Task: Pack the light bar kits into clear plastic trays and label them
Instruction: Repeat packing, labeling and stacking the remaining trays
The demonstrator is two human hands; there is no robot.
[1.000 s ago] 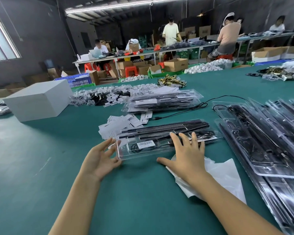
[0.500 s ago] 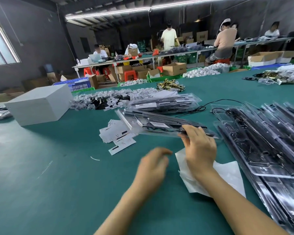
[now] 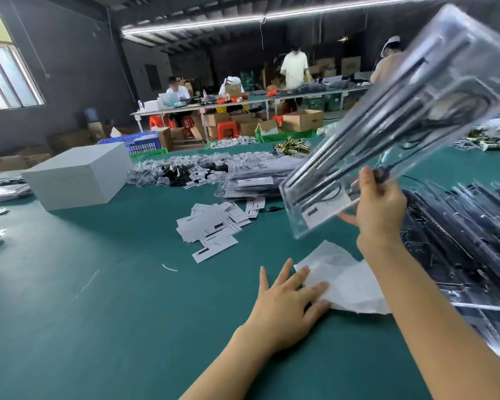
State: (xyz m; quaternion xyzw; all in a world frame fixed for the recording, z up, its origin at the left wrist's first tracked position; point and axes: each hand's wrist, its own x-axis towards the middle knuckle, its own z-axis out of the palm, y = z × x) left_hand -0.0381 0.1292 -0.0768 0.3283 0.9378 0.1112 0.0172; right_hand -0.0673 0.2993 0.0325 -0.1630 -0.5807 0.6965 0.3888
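Note:
My right hand (image 3: 380, 210) grips the near edge of a packed clear tray (image 3: 410, 105) and holds it tilted up in the air, its far end at the upper right. Black light bars, a coiled cable and a barcode label show through the plastic. My left hand (image 3: 286, 307) rests flat on the green table (image 3: 98, 298), fingertips touching a white sheet (image 3: 350, 281). A loose pile of white barcode labels (image 3: 214, 223) lies on the table to the left of the lifted tray.
A stack of packed trays (image 3: 251, 180) sits behind the labels. More trays with black bars (image 3: 468, 241) fill the right side. A white box (image 3: 78, 174) stands at the left; bagged small parts (image 3: 179, 171) lie beyond. People work at far tables.
My right hand has lifted the labelled tray off the table and swung it up to the right. My left hand let go of it and moved right onto the white sheet.

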